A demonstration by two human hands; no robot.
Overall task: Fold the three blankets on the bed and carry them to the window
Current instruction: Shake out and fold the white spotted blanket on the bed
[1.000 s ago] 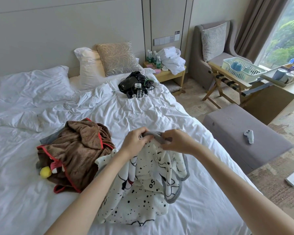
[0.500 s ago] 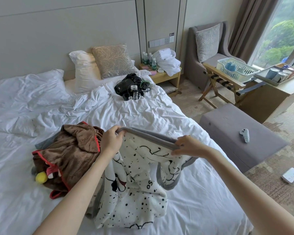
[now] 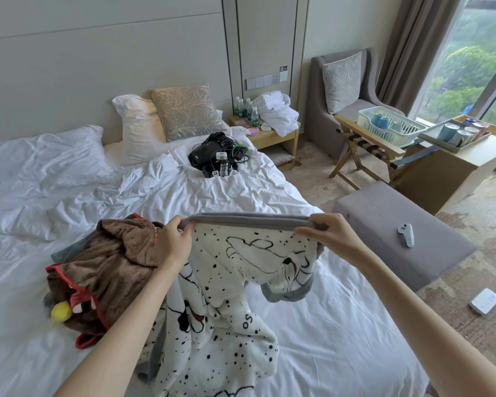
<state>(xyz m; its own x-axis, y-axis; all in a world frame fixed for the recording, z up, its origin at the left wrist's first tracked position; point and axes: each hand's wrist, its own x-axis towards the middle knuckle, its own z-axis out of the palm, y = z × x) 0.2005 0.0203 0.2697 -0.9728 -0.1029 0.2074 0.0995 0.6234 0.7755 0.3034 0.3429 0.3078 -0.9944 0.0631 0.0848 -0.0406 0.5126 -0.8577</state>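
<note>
A white blanket point(image 3: 226, 310) with black spots and a grey border hangs over the bed point(image 3: 341, 339). My left hand point(image 3: 173, 243) and my right hand point(image 3: 328, 237) each pinch its grey top edge, stretched level between them. Its lower part trails crumpled onto the sheet. To its left a brown fleece blanket point(image 3: 106, 270) with red trim lies bunched on the bed. A grey blanket point(image 3: 66, 252) peeks out from under the brown one, mostly hidden. The window point(image 3: 476, 70) is at the far right.
A grey bench point(image 3: 384, 222) with a small white controller point(image 3: 405, 234) stands right of the bed. Black electronics and cables point(image 3: 215, 157) lie near the pillows point(image 3: 143, 124). A luggage rack with a dish basket point(image 3: 390, 127), a wooden desk point(image 3: 455, 164) and an armchair point(image 3: 341, 101) stand toward the window. A power strip point(image 3: 484, 303) lies on the carpet.
My hands have slid apart along the grey border, the left going left and the right going right, and the top edge of the spotted blanket is now stretched straight.
</note>
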